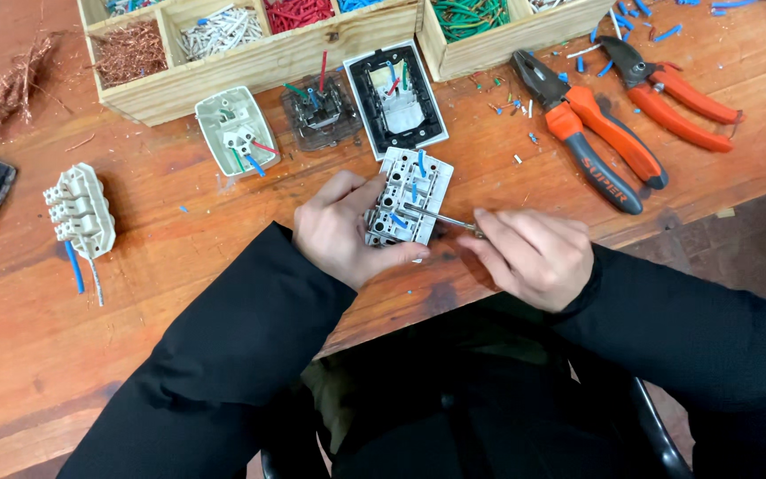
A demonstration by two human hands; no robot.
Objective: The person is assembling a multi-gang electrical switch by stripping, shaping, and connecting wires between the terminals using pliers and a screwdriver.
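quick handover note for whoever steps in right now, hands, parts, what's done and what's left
Left hand grips the white switch module, back side up, at the table edge.
Right hand holds a small screwdriver, tip on the module's terminals.
Blue wire stubs sit in the module. Three other wired units lie just beyond it; two orange-handled pliers to the right.
Left: the screw under the tip, apparently.

bare table [179,266] left of hands, pliers [591,142] right, wooden trays [250,66] behind
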